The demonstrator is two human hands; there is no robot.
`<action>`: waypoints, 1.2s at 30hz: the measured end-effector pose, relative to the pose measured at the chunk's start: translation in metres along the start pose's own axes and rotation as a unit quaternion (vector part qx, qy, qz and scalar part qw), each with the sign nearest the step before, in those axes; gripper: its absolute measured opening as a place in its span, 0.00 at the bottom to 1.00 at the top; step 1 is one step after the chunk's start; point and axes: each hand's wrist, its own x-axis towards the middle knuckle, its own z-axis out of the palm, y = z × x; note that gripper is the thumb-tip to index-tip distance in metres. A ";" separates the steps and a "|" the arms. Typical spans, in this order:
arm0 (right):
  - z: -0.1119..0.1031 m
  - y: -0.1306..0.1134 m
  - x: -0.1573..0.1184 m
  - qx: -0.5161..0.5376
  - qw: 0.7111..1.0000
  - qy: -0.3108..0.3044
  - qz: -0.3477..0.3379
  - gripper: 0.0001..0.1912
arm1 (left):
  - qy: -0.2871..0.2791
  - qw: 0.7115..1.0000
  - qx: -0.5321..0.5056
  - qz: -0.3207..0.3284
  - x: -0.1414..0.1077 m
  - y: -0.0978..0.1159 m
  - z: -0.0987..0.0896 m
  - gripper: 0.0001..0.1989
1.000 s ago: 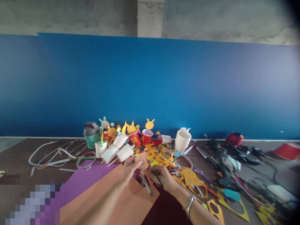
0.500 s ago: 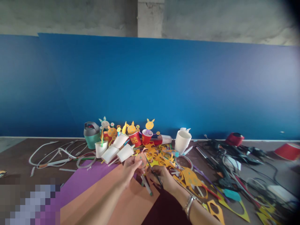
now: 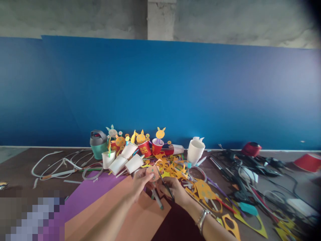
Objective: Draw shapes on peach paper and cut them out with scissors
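Note:
My left hand (image 3: pixel 142 180) pinches a small orange paper cutout (image 3: pixel 152 173) that bears faint drawn marks. Closed around a pair of scissors (image 3: pixel 167 187) is my right hand (image 3: pixel 175 190); the blades point up and away, close to the paper's right edge. Whether the blades touch the paper I cannot tell. A marker pen (image 3: pixel 157 198) with a green end lies under and between both hands. Beneath it are orange paper sheets (image 3: pixel 120 214) and a purple sheet (image 3: pixel 85 189).
Paper cups (image 3: pixel 117 165) with animal-face cutouts (image 3: pixel 159 134) stand or lie at the back. Orange scraps (image 3: pixel 173 167) pile beyond my hands. A white cup (image 3: pixel 196 152) stands right of them. Glue guns (image 3: pixel 240 190) and cables are at right, a teal container (image 3: pixel 98 144) at left.
The orange paper cutout has turned or shifted slightly in my left hand. Both hands stay in nearly the same place, and the scissors have barely moved.

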 end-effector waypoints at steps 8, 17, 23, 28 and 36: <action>0.000 -0.003 0.000 -0.008 1.000 0.006 0.014 0.10 | 0.005 1.000 -0.014 -0.003 0.001 0.001 -0.001 0.19; 0.001 -0.003 0.000 -0.011 0.999 0.017 0.028 0.11 | 0.025 1.000 -0.002 -0.001 0.000 0.004 0.002 0.17; 0.000 0.002 0.002 0.018 0.999 0.011 0.031 0.12 | 0.013 1.000 0.018 -0.007 -0.002 0.004 0.003 0.18; 0.000 -0.001 0.001 0.021 0.999 0.007 0.033 0.12 | -0.002 0.999 0.035 -0.004 -0.004 0.006 0.003 0.19; 0.000 0.000 0.002 0.019 1.000 -0.001 0.020 0.13 | -0.003 1.000 0.030 -0.004 -0.002 0.004 0.002 0.20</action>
